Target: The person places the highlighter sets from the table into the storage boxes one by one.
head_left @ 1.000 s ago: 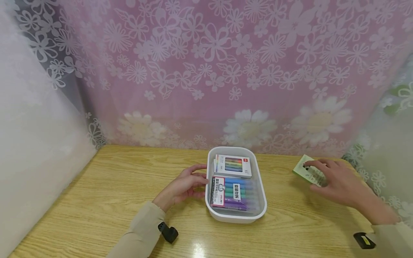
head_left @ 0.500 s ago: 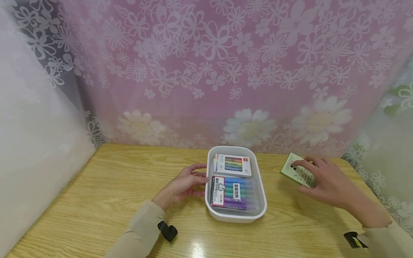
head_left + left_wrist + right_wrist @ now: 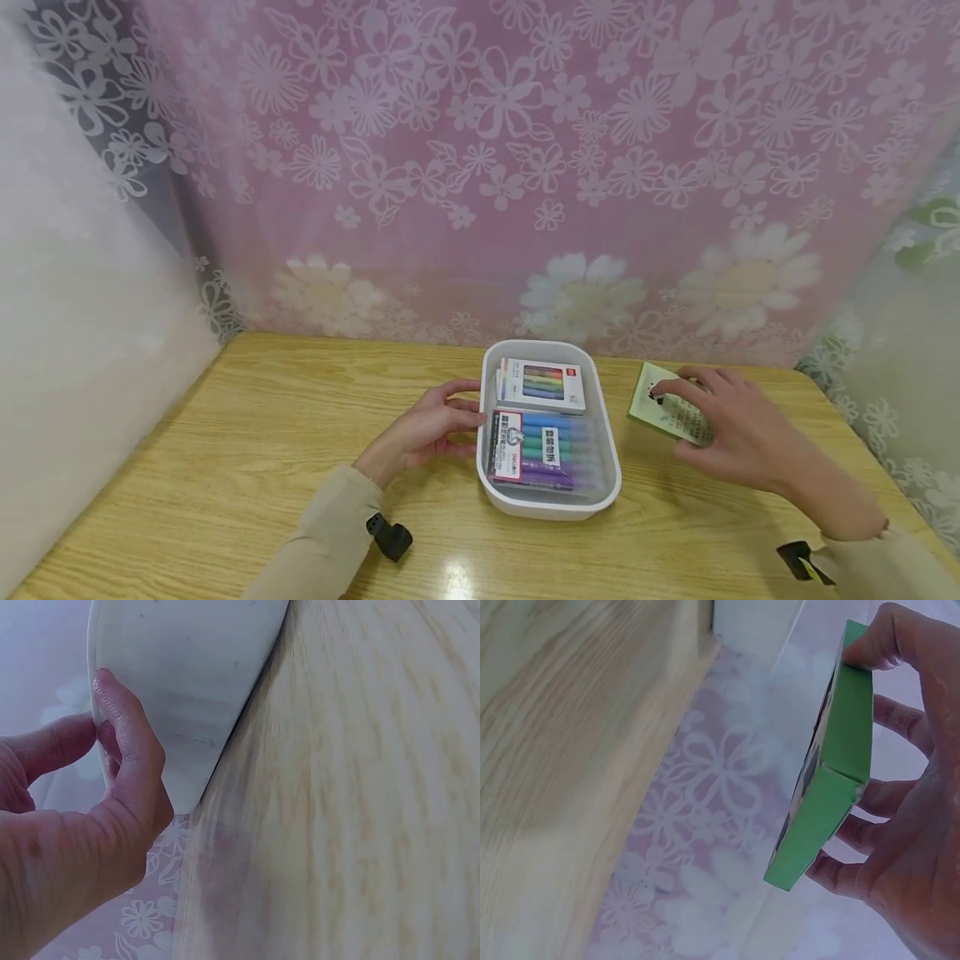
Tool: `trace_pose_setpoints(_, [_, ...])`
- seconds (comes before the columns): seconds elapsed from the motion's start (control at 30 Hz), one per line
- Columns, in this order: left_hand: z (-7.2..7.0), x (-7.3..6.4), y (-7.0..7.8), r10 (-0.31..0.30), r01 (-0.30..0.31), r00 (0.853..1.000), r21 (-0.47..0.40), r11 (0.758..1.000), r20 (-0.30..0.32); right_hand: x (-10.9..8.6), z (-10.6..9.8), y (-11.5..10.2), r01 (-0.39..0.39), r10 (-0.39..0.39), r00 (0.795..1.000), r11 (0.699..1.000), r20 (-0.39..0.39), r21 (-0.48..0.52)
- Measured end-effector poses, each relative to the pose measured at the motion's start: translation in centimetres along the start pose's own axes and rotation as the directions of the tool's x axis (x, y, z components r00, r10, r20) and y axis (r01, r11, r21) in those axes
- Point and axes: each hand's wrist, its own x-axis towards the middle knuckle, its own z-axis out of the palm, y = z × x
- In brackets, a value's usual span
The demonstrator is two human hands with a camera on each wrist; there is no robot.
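Observation:
A white plastic basket (image 3: 551, 507) stands on the table. My left hand (image 3: 423, 429) holds its left side at the rim, with bent fingers against the outer wall (image 3: 180, 697) in the left wrist view. In the basket lie a white box with a window showing coloured sticks (image 3: 542, 383) and a clear pack of coloured pens (image 3: 546, 450). My right hand (image 3: 738, 429) grips a flat green box (image 3: 667, 408) by its edges, to the right of the basket. In the right wrist view, this box (image 3: 825, 795) hangs tilted, clear of the table, between thumb and fingers.
The wooden table (image 3: 300, 450) reaches back to a pink floral curtain (image 3: 450, 208). Pale curtains hang at the left (image 3: 97, 333) and right (image 3: 900, 375) sides. Black wrist cameras sit on the left (image 3: 390, 536) and right (image 3: 805, 561) sleeves.
My right hand has carried the green box leftward, closer to the basket, and the box has turned slightly. The left hand and basket have stayed in place.

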Motion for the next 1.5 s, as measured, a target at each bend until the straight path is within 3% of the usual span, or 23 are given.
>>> trace_pose_setpoints(0.73, [0.0,-0.3,-0.3,0.005,-0.005,1.000,-0.012,1.000,0.011,2.5,-0.3,-4.6,0.061,-0.063,0.997,0.996,0.043,0.065])
trace_pose_setpoints(1.5, [-0.3,0.2,-0.4,0.012,-0.011,1.000,-0.020,1.000,0.025,4.6,0.6,-7.6,0.129,-0.138,0.985,0.988,0.102,0.087])
